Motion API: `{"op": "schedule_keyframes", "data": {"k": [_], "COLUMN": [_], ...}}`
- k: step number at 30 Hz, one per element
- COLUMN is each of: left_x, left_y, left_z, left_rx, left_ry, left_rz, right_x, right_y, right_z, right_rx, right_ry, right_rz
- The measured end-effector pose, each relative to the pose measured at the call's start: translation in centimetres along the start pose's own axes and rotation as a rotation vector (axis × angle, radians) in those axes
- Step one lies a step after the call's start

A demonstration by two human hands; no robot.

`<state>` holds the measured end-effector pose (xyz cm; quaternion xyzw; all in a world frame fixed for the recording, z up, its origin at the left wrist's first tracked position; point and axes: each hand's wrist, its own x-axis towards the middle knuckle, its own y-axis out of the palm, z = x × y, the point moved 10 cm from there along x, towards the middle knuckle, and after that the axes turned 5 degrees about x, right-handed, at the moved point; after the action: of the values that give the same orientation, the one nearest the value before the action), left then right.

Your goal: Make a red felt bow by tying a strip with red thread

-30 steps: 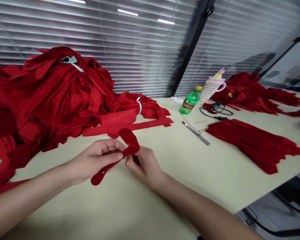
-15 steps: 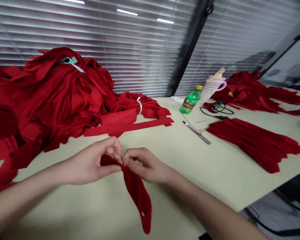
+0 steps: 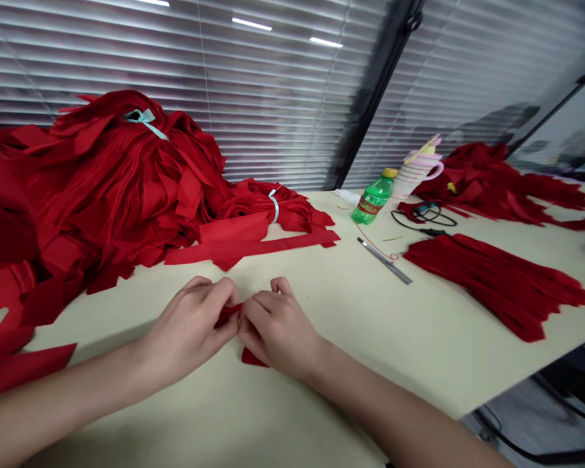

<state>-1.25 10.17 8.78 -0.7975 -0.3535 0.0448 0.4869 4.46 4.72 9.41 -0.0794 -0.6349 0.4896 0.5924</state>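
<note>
Over the pale table [image 3: 195,416], my left hand [image 3: 195,331] and my right hand [image 3: 277,328] meet with their fingertips nearly touching. Both are closed on a red fabric strip [image 3: 255,357], pinching it where it passes between them. A short bit of the strip shows between the fingers, and a corner pokes out below my right hand. The rest of it is hidden by the hands. Behind them, a loose red strip [image 3: 292,244] lies flat at the front of the fabric pile.
A large pile of red fabric strips [image 3: 121,175] and a tied bundle [image 3: 297,214] lie back left. To the right are a green bottle [image 3: 374,197], a cup [image 3: 412,177], a metal ruler-like bar [image 3: 384,261], a black cable [image 3: 419,224] and stacked red strips [image 3: 492,276].
The strip's long tail, hanging below my hands before, is now mostly gathered up behind my right hand. My right hand has turned over, its back now facing me.
</note>
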Motion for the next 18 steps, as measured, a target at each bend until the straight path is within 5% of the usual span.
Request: {"op": "schedule_keyframes", "data": {"k": [10, 18], "left_x": [0.4, -0.7], "left_y": [1.1, 4.0], "left_z": [3.5, 4.4], "left_rx": [-0.623, -1.107], "left_ry": [-0.418, -0.666], "left_rz": [-0.088, -0.015], "right_x": [-0.4, 0.0], "right_y": [-1.3, -2.2], "right_z": [1.7, -0.2], "right_rx": [-0.237, 0.053], "right_ry": [-0.037, 0.139], "right_rz": [-0.156, -0.194]}}
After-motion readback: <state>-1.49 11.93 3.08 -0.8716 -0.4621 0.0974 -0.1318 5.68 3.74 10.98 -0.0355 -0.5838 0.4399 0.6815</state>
